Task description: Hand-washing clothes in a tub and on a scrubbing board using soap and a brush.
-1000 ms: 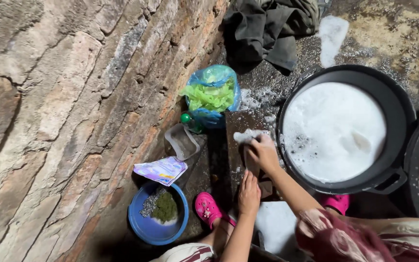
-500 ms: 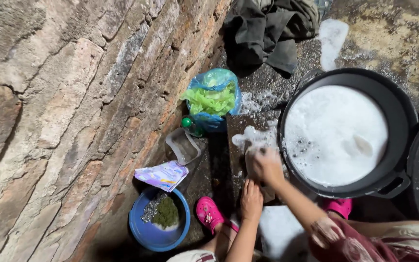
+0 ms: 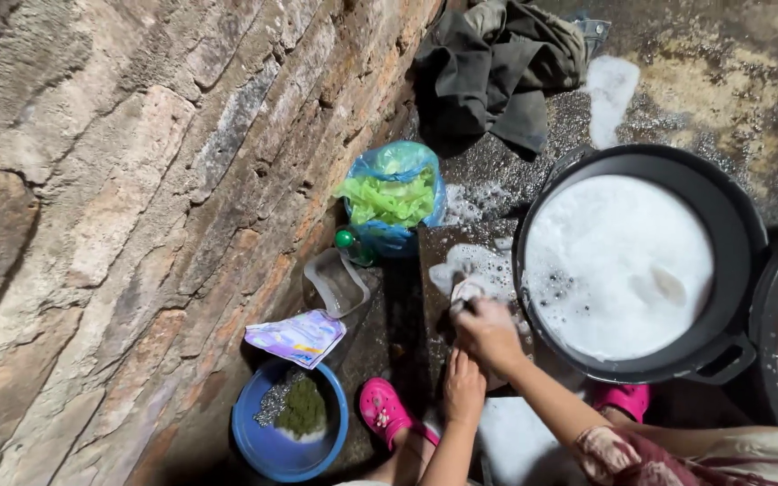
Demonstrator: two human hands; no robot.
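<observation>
Soapy cloth [image 3: 466, 290] under right hand [image 3: 488, 333] (dark flat board [image 3: 436, 270]).

Rough brick wall [image 3: 137, 180] left; wet sudsy concrete floor [image 3: 722, 81], dim.

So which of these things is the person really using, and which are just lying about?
In use:
- right hand gripping a pale soapy cloth
- left hand pressed on the dark wooden board
- big black tub of white suds

Lying about:
- blue plastic bowl
- blue bag of green stuff
- dark heap of clothes
- pale plastic sachet
</observation>
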